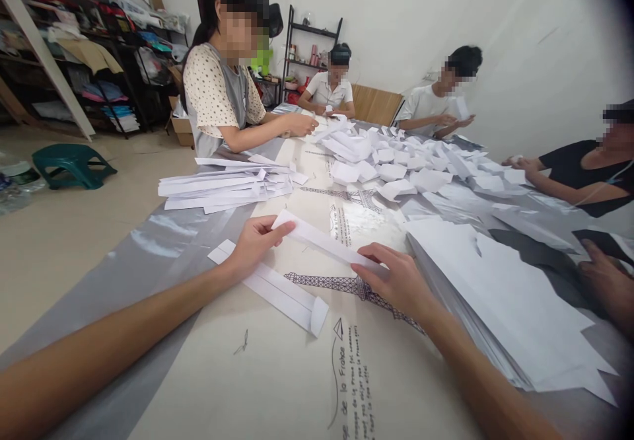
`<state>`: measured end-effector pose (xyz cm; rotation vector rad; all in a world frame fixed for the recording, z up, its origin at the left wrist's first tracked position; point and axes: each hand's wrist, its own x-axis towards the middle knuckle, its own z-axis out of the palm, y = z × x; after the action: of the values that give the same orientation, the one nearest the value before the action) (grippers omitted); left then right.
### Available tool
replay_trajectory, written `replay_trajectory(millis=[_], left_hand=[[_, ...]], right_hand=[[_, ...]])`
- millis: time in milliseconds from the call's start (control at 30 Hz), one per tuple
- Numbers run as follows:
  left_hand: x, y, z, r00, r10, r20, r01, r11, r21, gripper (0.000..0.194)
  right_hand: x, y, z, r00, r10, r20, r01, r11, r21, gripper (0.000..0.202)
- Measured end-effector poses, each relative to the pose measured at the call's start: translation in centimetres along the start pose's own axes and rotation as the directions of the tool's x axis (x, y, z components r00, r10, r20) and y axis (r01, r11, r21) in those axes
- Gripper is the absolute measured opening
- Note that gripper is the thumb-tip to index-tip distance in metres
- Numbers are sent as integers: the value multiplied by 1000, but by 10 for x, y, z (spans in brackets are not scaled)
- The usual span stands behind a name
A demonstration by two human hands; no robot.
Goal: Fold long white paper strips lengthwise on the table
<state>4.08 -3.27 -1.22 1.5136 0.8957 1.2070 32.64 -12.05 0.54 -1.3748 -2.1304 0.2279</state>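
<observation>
A long folded strip of white paper [329, 243] is held above the table between both hands. My left hand [255, 245] pinches its left end, the thumb lying on top. At the other end, the fingers and thumb of my right hand [396, 275] close around the strip. Beneath and partly behind my left hand, a second folded paper strip [287, 294] lies on the table, its near right end bent up into a flap. To the right of my right hand spreads a stack of flat white paper sheets [485, 288].
A pile of folded strips [222, 185] lies at the left table edge. Many small folded paper pieces [396, 162] heap up further back. Several people sit or stand around the printed tablecloth [238, 387], handling paper. A green stool [74, 162] stands on the floor at left.
</observation>
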Motion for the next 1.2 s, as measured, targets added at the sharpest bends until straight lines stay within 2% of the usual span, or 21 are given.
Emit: replay_trajectory(millis=[67, 167, 300, 433, 467, 567, 633, 700, 733, 800, 833, 900, 967, 1033, 1133, 1200], left_hand=[[-4, 6, 0, 999, 43, -13, -42, 998, 52, 57], [-6, 15, -2, 994, 109, 6, -109, 989, 95, 59], [2, 20, -8, 994, 100, 36, -103, 988, 116, 56], [14, 13, -16, 998, 53, 18, -54, 989, 135, 57], [16, 12, -18, 998, 55, 12, -56, 984, 169, 58], [22, 13, -23, 996, 78, 35, -85, 946, 314, 58], [23, 21, -27, 993, 109, 36, -114, 901, 419, 50], [20, 31, -30, 985, 169, 29, -155, 802, 577, 35], [15, 37, -31, 977, 208, 43, -180, 704, 687, 29], [-2, 44, -31, 964, 244, 101, -203, 439, 875, 36], [-15, 44, -29, 963, 230, 141, -215, 336, 917, 40], [-42, 38, -24, 973, 135, 188, -216, 243, 946, 51], [-66, 24, -17, 968, 34, 247, -248, 245, 937, 59], [-78, 12, -10, 953, -3, 303, -292, 258, 921, 63], [-70, 4, -4, 883, -101, 459, -390, 386, 836, 59], [-55, 4, -3, 867, -85, 490, -395, 481, 782, 53]], right_hand=[[-1, -2, -6, 998, 35, 51, -35, 999, 9, 12], [-2, -5, -14, 997, 37, 63, -40, 998, 49, 13], [-3, -7, -22, 996, 53, 73, -62, 991, 121, 15], [-3, -8, -21, 976, 116, 183, -155, 963, 219, 44], [-3, -9, -19, 967, 123, 222, -179, 950, 255, 45], [-1, -11, -12, 949, 131, 288, -235, 901, 365, 30], [0, -10, -6, 940, 156, 302, -274, 873, 403, 25], [0, -9, 0, 928, 188, 322, -312, 866, 392, 24], [0, -7, 3, 924, 196, 328, -317, 872, 372, 24], [-1, -5, 7, 927, 186, 327, -293, 902, 318, 24], [-2, -5, 8, 931, 171, 322, -268, 920, 286, 25], [-3, -6, 10, 941, 137, 308, -209, 954, 214, 26], [-3, -10, 11, 946, 104, 306, -159, 974, 161, 26], [-3, -15, 12, 949, 76, 305, -124, 982, 143, 27], [-3, -20, 15, 957, 55, 284, -96, 986, 133, 28], [-3, -22, 17, 960, 61, 273, -97, 988, 120, 30]])
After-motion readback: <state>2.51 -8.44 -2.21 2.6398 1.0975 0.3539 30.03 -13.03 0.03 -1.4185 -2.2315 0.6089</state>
